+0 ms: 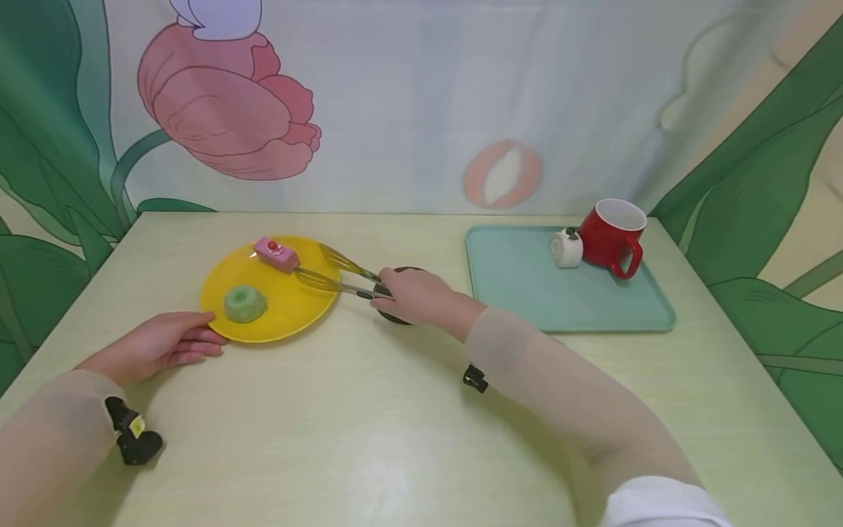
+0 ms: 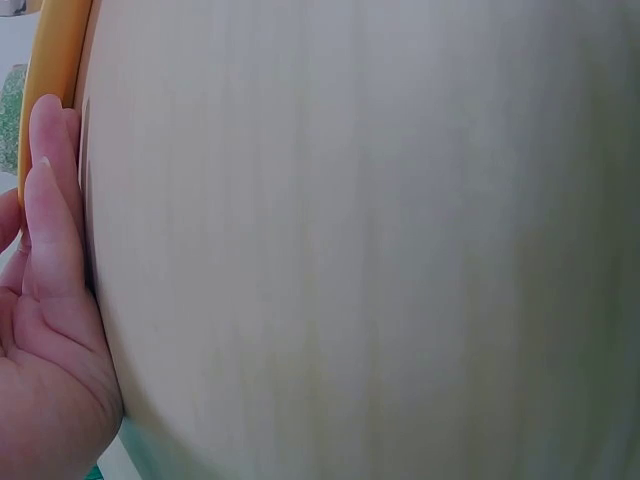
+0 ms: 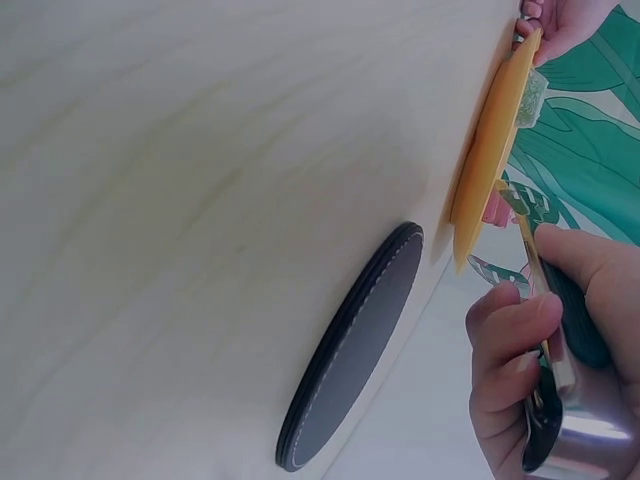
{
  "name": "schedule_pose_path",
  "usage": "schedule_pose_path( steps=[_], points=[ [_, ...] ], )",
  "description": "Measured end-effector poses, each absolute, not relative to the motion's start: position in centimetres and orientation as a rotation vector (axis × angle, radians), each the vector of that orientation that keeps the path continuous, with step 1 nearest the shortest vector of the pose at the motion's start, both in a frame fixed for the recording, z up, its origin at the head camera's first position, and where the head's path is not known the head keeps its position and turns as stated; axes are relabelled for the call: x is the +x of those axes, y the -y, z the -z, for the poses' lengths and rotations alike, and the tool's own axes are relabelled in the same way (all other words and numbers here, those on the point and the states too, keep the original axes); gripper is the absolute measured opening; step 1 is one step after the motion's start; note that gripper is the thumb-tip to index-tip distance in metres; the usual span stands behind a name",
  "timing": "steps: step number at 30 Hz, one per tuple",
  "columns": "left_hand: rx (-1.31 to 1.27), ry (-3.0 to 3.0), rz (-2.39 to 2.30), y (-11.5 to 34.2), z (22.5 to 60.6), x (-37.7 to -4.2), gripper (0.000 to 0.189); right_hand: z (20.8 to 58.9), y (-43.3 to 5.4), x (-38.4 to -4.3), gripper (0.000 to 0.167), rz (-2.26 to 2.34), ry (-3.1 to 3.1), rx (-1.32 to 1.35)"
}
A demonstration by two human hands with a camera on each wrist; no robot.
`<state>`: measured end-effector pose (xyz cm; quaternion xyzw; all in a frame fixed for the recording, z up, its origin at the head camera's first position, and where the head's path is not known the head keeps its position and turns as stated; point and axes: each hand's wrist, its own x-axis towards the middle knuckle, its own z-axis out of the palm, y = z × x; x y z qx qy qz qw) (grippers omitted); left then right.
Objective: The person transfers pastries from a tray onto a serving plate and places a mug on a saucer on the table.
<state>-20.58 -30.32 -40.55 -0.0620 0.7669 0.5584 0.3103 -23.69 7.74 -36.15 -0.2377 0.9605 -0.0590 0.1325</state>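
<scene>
My left hand [image 1: 161, 340] pinches the near left rim of a yellow plate [image 1: 290, 315], thumb above and fingers beneath. On the plate lie a pink block-shaped cake [image 1: 275, 254] with a red topping and a round green cake [image 1: 244, 304] with a dimpled top. My right hand [image 1: 424, 294] grips metal tongs [image 1: 319, 281], their arms spread apart over the plate's right side. One tong tip is right at the pink cake's near right end; the other stands further back. In the right wrist view, the tongs' shiny bent end [image 3: 600, 430] shows in the palm.
Under the right hand, a round black coaster [image 3: 355, 350] with a stitched edge lies on the table [image 1: 369, 439]. At the back right, a light green tray [image 1: 514, 285] bears a red mug [image 1: 596, 241] and a small white roll cake [image 1: 565, 250]. A printed curtain [image 1: 395, 110] hangs behind.
</scene>
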Motion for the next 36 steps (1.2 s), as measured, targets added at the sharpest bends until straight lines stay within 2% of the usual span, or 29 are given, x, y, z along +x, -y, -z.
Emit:
schedule_pose_path(
  steps=[19, 36],
  points=[
    [-0.186, -2.023, -1.494, 30.4, 40.6, -20.4, 0.055, 36.1, -9.4, -22.9, 0.043, 0.213, -2.793, -0.693],
    [-0.182, -2.048, -1.473, 30.3, 40.4, -20.5, 0.056, 35.8, -11.7, -22.0, 0.052, 0.307, -2.806, -0.71]
  ],
)
